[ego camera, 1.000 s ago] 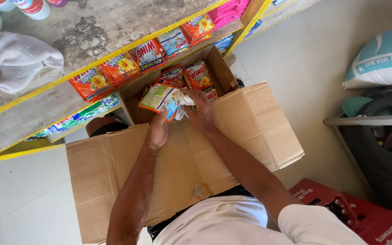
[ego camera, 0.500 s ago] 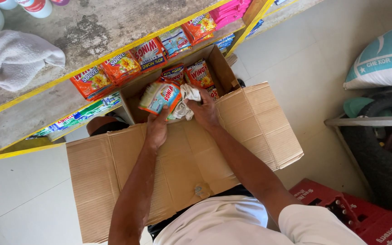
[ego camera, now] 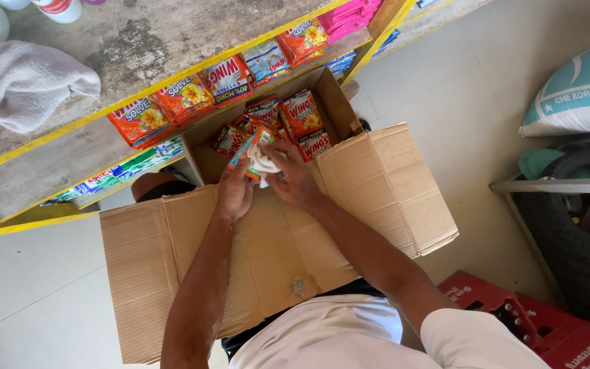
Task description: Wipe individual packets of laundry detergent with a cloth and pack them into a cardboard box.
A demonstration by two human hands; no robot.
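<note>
Cardboard makes up the open box point(ego camera: 274, 266), which is seen from above with its flaps spread to the left, right and near sides. Red and orange sachets point(ego camera: 302, 119) are packed inside it at the far end. A small bundle of sachets point(ego camera: 254, 152) is held over the box's opening, just near of the packed ones. The left hand point(ego camera: 235, 191) is closed on the bundle from the left, fingers curled around its lower edge. The right hand point(ego camera: 295, 179) is closed on the same bundle from the right, with the thumb laid across a pale, crumpled part of it. Both forearms are extended over the near flap.

Beyond the box, a yellow-edged shelf point(ego camera: 172, 82) is shown with a row of similar packets point(ego camera: 192, 96) hanging along its front edge. A grey cloth point(ego camera: 25, 82) lies on the shelf top at far left. A red crate point(ego camera: 513, 321) stands at near right, and a teal and white sack point(ego camera: 575, 92) rests at far right above a dark tyre point(ego camera: 575, 239).
</note>
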